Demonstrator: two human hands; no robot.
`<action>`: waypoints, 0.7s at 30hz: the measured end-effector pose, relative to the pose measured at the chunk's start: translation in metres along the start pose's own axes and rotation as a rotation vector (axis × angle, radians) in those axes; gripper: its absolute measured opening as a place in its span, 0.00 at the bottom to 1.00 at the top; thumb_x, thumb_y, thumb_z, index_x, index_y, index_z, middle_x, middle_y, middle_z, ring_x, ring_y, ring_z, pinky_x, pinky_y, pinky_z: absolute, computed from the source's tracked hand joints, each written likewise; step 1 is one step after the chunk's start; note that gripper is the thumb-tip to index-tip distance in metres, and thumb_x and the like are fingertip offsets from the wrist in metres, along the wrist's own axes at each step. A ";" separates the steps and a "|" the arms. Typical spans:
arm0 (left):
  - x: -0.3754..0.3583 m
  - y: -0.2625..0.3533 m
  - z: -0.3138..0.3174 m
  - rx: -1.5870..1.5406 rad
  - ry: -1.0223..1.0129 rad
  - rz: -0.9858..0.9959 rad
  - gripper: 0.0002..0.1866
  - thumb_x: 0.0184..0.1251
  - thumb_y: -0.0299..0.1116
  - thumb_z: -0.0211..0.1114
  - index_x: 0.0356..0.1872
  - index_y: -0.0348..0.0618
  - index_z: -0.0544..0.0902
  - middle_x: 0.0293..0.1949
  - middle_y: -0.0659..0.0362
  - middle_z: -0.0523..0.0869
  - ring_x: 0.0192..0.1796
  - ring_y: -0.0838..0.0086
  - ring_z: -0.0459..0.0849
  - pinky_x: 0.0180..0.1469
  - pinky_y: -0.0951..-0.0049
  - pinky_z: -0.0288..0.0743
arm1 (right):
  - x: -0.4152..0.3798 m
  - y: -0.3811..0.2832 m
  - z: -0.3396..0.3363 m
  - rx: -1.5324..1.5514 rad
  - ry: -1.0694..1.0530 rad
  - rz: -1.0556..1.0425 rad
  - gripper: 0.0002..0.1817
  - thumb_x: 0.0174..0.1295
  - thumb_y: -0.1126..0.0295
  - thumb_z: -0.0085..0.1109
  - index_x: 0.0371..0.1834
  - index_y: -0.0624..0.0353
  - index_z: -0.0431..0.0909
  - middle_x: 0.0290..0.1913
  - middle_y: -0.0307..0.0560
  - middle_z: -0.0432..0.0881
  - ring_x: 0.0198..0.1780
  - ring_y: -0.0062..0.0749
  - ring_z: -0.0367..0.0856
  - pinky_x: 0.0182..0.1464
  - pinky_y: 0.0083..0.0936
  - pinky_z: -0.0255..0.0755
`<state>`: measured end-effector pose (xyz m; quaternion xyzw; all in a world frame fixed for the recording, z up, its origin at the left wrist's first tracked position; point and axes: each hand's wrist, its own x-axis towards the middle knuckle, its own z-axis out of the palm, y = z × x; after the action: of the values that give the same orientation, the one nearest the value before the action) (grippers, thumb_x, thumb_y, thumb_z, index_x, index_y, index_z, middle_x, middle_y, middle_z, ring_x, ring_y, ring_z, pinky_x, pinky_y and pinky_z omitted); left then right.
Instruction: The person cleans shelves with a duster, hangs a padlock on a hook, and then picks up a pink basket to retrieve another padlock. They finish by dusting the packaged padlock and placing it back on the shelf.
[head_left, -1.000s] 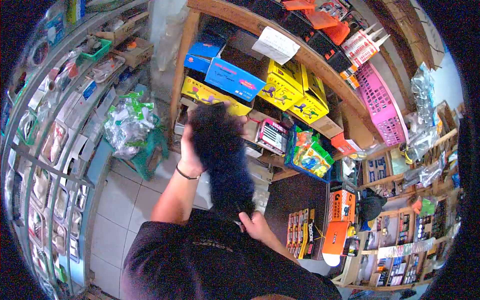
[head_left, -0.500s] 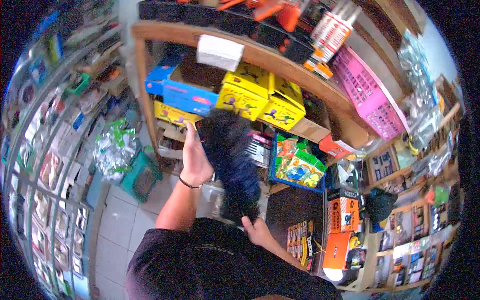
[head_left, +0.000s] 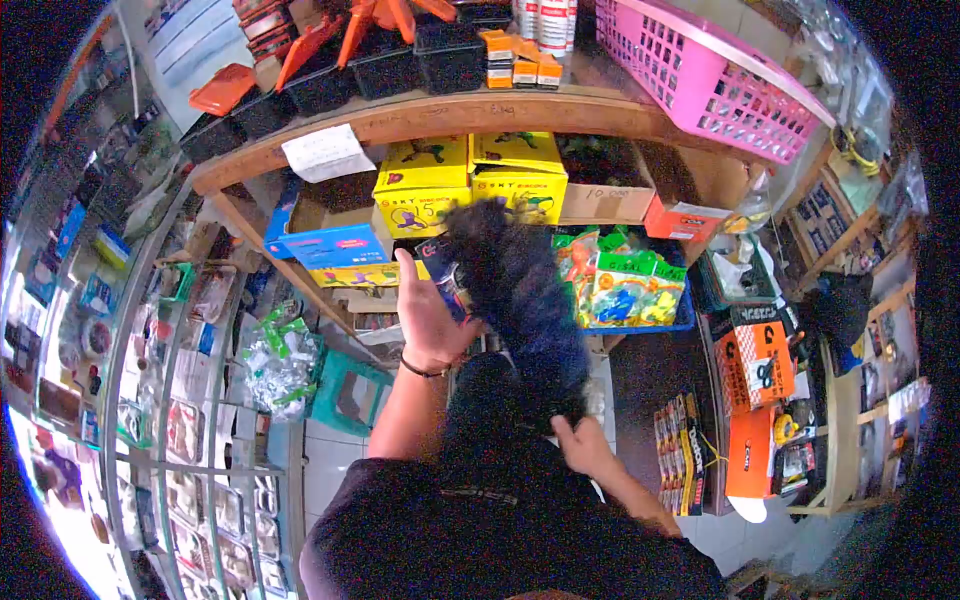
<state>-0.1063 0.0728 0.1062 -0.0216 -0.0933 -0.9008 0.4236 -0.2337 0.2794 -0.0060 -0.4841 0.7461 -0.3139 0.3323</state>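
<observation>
A black feather duster (head_left: 525, 300), blurred by motion, slants across the middle of the head view. My right hand (head_left: 590, 448) is closed round its lower end; the handle itself is mostly hidden. On the other side, my left hand (head_left: 432, 318) is raised with its thumb upright and a dark band on the wrist. A dark printed packet (head_left: 447, 272) sits against its palm, partly covered by the feathers. The fingers of that hand are largely hidden behind the packet and duster. Yellow boxes (head_left: 425, 188) stand on the shelf just beyond the feathers.
A wooden shelf (head_left: 440, 117) crosses above, bearing black bins, orange parts and a pink basket (head_left: 690, 75). Below it are a blue box (head_left: 335, 247) and a blue crate (head_left: 640, 322) of bagged goods. Orange boxes (head_left: 752, 365) stand right; glass cases (head_left: 190, 420) line the left.
The view has turned, so the shelf looks more level and its goods have shifted. Both hands and the duster appear farther right. The dark packet beside my left hand shows more plainly.
</observation>
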 end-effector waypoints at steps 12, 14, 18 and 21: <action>0.052 -0.008 -0.038 0.046 -0.525 -0.325 0.48 0.48 0.71 0.44 0.63 0.45 0.54 0.59 0.40 0.61 0.57 0.49 0.66 0.55 0.40 0.56 | 0.012 0.022 -0.001 -0.041 0.152 -0.221 0.27 0.58 0.58 0.49 0.08 0.69 0.66 0.09 0.58 0.65 0.11 0.44 0.65 0.17 0.35 0.58; 0.035 -0.014 -0.009 0.146 -0.197 -0.188 0.46 0.50 0.71 0.41 0.61 0.43 0.58 0.57 0.41 0.64 0.57 0.52 0.66 0.58 0.47 0.58 | 0.014 0.011 -0.008 0.100 0.133 -0.036 0.27 0.59 0.57 0.48 0.09 0.69 0.67 0.10 0.57 0.68 0.14 0.47 0.68 0.21 0.36 0.61; 0.044 -0.014 -0.023 0.242 -0.365 -0.225 0.46 0.50 0.72 0.37 0.59 0.40 0.61 0.55 0.42 0.68 0.56 0.55 0.68 0.58 0.56 0.61 | 0.012 0.028 -0.002 -0.171 -0.101 -0.088 0.27 0.60 0.52 0.42 0.21 0.68 0.73 0.22 0.66 0.74 0.29 0.61 0.73 0.34 0.47 0.66; 0.035 -0.019 -0.012 0.272 -0.021 -0.127 0.46 0.51 0.71 0.39 0.60 0.40 0.60 0.55 0.42 0.67 0.54 0.52 0.69 0.58 0.54 0.60 | 0.009 0.033 0.007 0.128 0.053 0.076 0.27 0.60 0.52 0.43 0.19 0.69 0.72 0.22 0.66 0.74 0.27 0.60 0.73 0.32 0.46 0.66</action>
<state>-0.1422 0.0560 0.0961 0.0326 -0.2199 -0.9045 0.3640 -0.2476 0.2806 -0.0378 -0.4245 0.7510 -0.3608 0.3544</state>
